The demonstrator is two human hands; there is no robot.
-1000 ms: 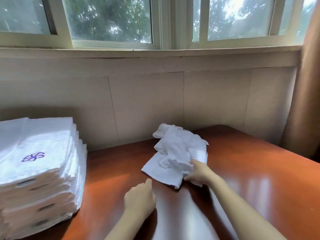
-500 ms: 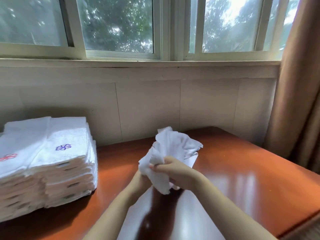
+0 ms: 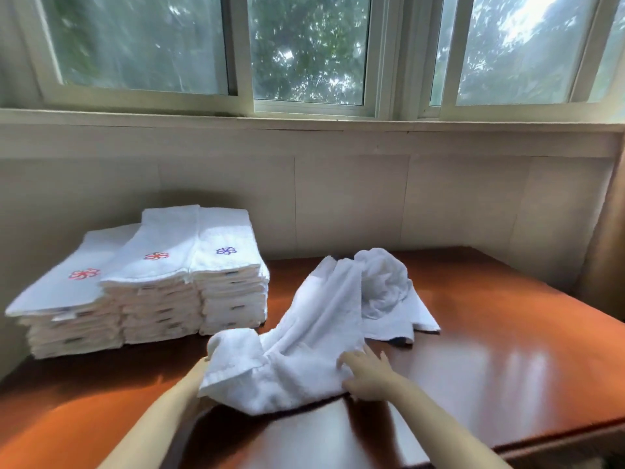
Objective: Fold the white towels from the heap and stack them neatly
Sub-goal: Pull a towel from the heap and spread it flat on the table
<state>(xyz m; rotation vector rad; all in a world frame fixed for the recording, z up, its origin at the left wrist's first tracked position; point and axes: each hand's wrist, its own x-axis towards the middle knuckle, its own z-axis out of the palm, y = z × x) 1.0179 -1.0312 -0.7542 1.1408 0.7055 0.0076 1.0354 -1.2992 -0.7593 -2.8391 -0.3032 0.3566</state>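
Note:
A white towel (image 3: 304,336) lies stretched from the table's middle toward me. My left hand (image 3: 203,363) is mostly hidden under its near left corner and lifts that corner, so its grip cannot be made out. My right hand (image 3: 363,375) rests on the towel's near right edge with fingers spread. Behind it, a crumpled white towel (image 3: 385,289) is what is left of the heap. Three stacks of folded white towels (image 3: 152,286) with flower emblems stand side by side at the left.
The brown wooden table (image 3: 490,350) runs to a panelled wall (image 3: 338,198) under the windows. A curtain (image 3: 608,248) hangs at the far right. The table's near right edge (image 3: 541,445) is close to my right forearm.
The towel that both hands held bunched above the table now lies stretched out on it. My hands have spread apart to its near corners. My view has turned left, showing three stacks.

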